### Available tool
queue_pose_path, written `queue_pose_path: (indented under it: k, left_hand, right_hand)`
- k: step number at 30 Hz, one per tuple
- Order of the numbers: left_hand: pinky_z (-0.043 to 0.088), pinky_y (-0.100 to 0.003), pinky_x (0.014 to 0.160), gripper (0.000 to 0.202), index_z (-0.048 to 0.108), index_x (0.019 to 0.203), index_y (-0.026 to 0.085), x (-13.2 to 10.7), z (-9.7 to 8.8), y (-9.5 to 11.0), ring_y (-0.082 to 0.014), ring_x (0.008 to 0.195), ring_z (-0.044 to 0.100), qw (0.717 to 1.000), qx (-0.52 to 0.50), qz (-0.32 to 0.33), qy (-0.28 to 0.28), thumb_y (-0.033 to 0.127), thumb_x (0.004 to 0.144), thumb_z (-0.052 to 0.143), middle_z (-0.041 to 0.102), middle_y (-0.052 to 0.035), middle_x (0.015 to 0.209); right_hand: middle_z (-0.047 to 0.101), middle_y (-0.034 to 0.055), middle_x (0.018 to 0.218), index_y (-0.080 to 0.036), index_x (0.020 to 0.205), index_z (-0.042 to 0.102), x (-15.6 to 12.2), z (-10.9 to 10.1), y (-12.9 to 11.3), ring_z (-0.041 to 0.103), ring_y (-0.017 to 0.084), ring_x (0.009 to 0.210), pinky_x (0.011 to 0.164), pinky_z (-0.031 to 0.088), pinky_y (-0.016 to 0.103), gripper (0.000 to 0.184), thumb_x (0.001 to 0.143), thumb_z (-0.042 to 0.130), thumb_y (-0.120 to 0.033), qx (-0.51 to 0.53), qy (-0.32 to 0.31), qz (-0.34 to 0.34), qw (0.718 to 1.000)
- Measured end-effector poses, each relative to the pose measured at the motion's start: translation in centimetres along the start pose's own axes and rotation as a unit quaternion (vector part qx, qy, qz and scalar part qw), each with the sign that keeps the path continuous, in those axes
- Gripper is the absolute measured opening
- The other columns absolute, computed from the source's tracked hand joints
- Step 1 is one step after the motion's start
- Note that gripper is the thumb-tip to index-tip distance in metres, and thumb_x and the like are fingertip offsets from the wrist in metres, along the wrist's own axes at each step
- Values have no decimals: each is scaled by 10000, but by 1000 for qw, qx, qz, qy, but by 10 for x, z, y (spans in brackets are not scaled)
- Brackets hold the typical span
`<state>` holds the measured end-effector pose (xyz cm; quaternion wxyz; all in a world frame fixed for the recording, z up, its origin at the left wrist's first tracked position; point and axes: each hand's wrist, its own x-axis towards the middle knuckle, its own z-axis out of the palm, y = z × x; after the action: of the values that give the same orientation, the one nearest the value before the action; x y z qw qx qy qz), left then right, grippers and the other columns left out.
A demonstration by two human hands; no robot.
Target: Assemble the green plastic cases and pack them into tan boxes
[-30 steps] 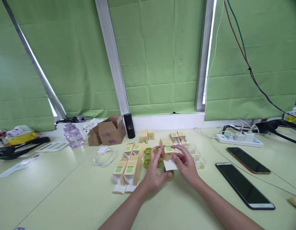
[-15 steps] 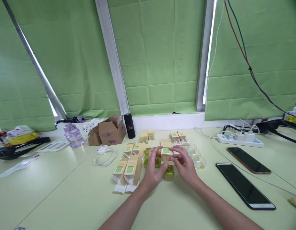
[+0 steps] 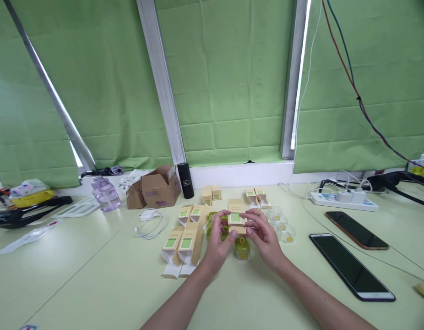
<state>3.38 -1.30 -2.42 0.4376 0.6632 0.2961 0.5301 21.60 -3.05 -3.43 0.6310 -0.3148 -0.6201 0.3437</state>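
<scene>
My left hand [image 3: 217, 238] and my right hand [image 3: 263, 236] pinch a small tan carton [image 3: 236, 217] with a green label between their fingertips, holding it upright just above a small clear jar with green and yellow contents [image 3: 241, 248] on the table. Left of my hands lie several open tan cartons [image 3: 184, 243] with their flaps out. Green jars [image 3: 212, 220] sit behind my left hand, partly hidden by it. Clear jars with yellow spots [image 3: 284, 229] stand to the right of the held carton.
Two phones [image 3: 349, 266] lie face up at the right, near a white power strip [image 3: 342, 199] with cables. A brown cardboard box [image 3: 159, 187], a black cylinder [image 3: 185, 180], a purple bottle [image 3: 105, 193] and a coiled white cable [image 3: 149, 222] stand at the back left.
The carton's white flap, open a second ago, is folded shut now. Both hands turned the carton upright and brought it in over the jar.
</scene>
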Motion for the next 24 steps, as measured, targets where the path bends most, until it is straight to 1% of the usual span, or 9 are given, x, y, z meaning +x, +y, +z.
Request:
queue_pose_path:
  k: [5, 11, 17, 24]
  left_hand:
    - [527, -408, 977, 584, 511, 1366, 274, 0, 1, 1, -302, 1221, 617, 1000, -18, -8, 9, 545, 906, 747, 579, -122, 1370]
    - [515, -407, 984, 534, 503, 1348, 273, 0, 1, 1, -290, 1202, 612, 1000, -16, -6, 8, 509, 921, 721, 607, -108, 1283]
    - [513, -406, 961, 497, 499, 1334, 273, 0, 1, 3, -281, 1172, 616, 1000, -6, -15, 12, 495, 933, 692, 605, -103, 1257]
    - [529, -406, 950, 477, 533, 1313, 269, 0, 1, 3, -272, 1112, 646, 1000, 10, 0, 27, 505, 934, 701, 628, -96, 1208]
  right_hand:
    - [456, 95, 1390, -347, 1302, 722, -1, 1, 0, 685, 220, 1039, 879, 649, 388, 341, 1007, 646, -499, -2, -3, -2, 1000]
    - [460, 99, 1387, -335, 1300, 722, -1, 0, 0, 690, 221, 1031, 874, 657, 393, 346, 1000, 658, -496, 8, -7, -4, 1000]
    - [449, 97, 1386, -341, 1296, 718, -1, 0, 0, 695, 222, 1032, 890, 649, 405, 337, 998, 666, -491, 11, -12, -2, 1000]
    - [449, 97, 1391, -342, 1297, 719, -2, 0, 0, 704, 227, 1038, 901, 642, 414, 342, 993, 674, -492, 12, -13, -5, 1000]
